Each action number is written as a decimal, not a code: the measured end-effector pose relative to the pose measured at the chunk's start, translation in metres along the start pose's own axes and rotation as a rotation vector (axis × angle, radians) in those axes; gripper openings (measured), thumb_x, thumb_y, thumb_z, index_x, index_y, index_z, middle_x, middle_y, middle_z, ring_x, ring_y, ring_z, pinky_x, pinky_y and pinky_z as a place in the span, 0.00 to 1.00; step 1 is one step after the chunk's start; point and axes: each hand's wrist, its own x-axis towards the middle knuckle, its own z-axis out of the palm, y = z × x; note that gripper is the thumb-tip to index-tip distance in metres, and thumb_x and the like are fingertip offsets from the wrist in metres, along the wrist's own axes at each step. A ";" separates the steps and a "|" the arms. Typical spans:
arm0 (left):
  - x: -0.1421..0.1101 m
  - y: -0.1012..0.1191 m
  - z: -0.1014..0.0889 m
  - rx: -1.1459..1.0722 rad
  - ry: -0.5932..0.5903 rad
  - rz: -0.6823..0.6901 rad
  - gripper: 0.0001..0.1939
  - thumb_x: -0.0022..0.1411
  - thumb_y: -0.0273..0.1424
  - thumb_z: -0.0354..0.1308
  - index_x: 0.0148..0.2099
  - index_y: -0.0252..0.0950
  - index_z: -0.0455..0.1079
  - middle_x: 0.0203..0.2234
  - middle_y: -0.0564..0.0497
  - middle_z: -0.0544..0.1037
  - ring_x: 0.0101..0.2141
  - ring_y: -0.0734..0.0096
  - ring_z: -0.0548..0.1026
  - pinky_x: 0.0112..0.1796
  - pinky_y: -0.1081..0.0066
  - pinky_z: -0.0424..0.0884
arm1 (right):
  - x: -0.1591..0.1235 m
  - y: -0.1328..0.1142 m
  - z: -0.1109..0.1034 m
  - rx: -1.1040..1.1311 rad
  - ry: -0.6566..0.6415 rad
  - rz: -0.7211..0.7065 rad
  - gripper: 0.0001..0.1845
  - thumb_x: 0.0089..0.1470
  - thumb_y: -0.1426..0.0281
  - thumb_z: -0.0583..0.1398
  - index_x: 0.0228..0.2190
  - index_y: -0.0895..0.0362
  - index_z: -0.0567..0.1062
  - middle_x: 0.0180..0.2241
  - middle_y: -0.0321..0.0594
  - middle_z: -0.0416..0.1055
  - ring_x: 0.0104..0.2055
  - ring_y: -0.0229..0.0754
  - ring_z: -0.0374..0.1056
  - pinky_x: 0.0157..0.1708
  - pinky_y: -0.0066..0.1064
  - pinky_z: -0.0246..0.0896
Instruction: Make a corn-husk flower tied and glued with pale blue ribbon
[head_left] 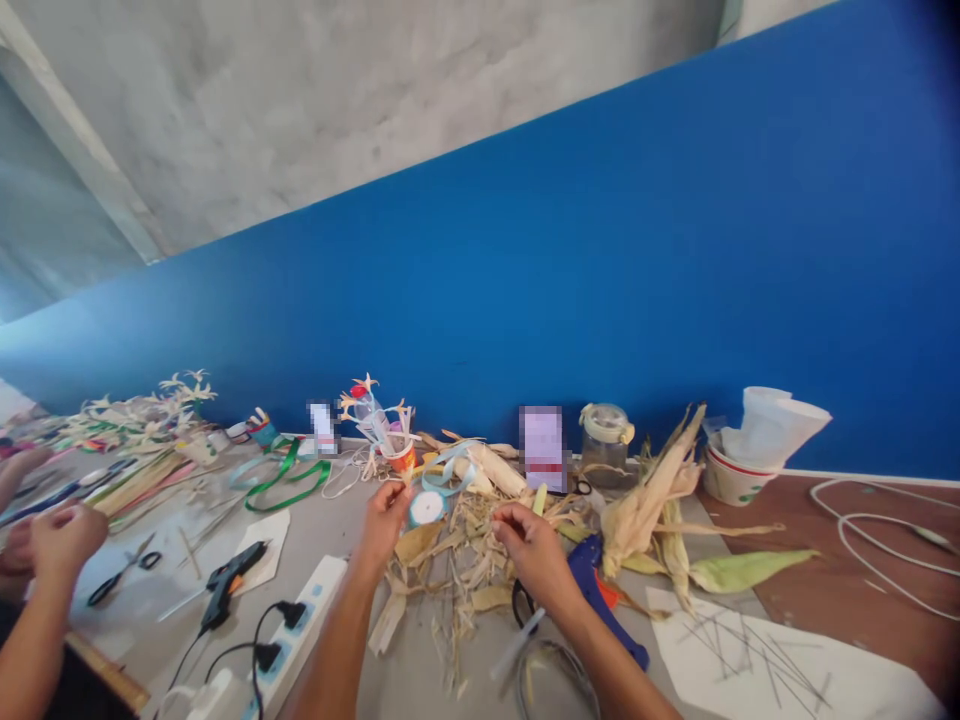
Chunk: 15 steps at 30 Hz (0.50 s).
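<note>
Both your left hand [385, 520] and right hand [526, 548] have thumb and fingertips drawn close together; I cannot tell whether either pinches anything. Dry husk scraps [435, 545] lie between them on the table [322, 530], beside a ribbon spool [427, 508].

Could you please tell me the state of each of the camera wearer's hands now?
Left hand: fingers closed in a pinch; what it holds, if anything, cannot be told.
Right hand: fingers curled toward the thumb; any grip cannot be told.
</note>
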 end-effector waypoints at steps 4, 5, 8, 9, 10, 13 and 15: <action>-0.017 0.029 0.025 -0.861 -0.149 -0.029 0.16 0.48 0.42 0.62 0.32 0.36 0.66 0.25 0.55 0.71 0.16 0.85 0.59 0.22 0.77 0.58 | -0.003 -0.002 0.006 0.030 -0.031 0.012 0.06 0.45 0.68 0.56 0.23 0.57 0.70 0.20 0.33 0.64 0.24 0.38 0.58 0.28 0.28 0.54; -0.020 0.033 0.032 -0.959 -0.197 -0.060 0.15 0.48 0.40 0.63 0.32 0.36 0.66 0.23 0.56 0.71 0.15 0.87 0.57 0.21 0.78 0.57 | -0.004 -0.001 0.007 0.030 -0.034 0.018 0.06 0.45 0.68 0.55 0.23 0.57 0.69 0.20 0.33 0.63 0.24 0.38 0.58 0.27 0.28 0.54; -0.025 0.042 0.052 -1.102 -0.214 -0.101 0.12 0.47 0.34 0.65 0.31 0.34 0.67 0.20 0.57 0.69 0.16 0.87 0.59 0.20 0.80 0.57 | -0.004 0.003 0.007 0.024 -0.030 0.034 0.05 0.44 0.68 0.55 0.23 0.57 0.69 0.20 0.32 0.61 0.23 0.37 0.57 0.26 0.28 0.52; -0.026 0.043 0.058 -1.125 -0.216 -0.113 0.12 0.46 0.32 0.66 0.31 0.34 0.68 0.21 0.57 0.69 0.17 0.86 0.61 0.20 0.80 0.58 | -0.003 0.004 0.007 0.020 -0.028 0.036 0.05 0.45 0.68 0.55 0.23 0.57 0.69 0.19 0.32 0.61 0.23 0.37 0.56 0.26 0.28 0.52; -0.026 0.044 0.063 -1.144 -0.223 -0.126 0.12 0.45 0.31 0.67 0.31 0.34 0.68 0.22 0.56 0.70 0.18 0.85 0.62 0.21 0.80 0.59 | -0.003 0.006 0.006 0.017 -0.024 0.035 0.05 0.45 0.68 0.55 0.23 0.57 0.68 0.19 0.32 0.60 0.23 0.36 0.56 0.26 0.27 0.51; -0.025 0.046 0.074 -1.184 -0.236 -0.171 0.13 0.42 0.29 0.68 0.31 0.33 0.69 0.23 0.55 0.71 0.17 0.85 0.62 0.20 0.79 0.60 | -0.001 0.009 0.005 0.007 -0.013 0.026 0.05 0.46 0.69 0.55 0.23 0.57 0.68 0.20 0.32 0.60 0.23 0.37 0.56 0.25 0.27 0.51; -0.025 0.046 0.080 -1.190 -0.244 -0.200 0.14 0.42 0.30 0.68 0.31 0.33 0.68 0.22 0.56 0.71 0.16 0.87 0.60 0.19 0.80 0.58 | 0.000 0.009 0.005 -0.010 0.001 0.024 0.05 0.46 0.69 0.54 0.23 0.57 0.68 0.20 0.32 0.61 0.23 0.37 0.56 0.25 0.27 0.51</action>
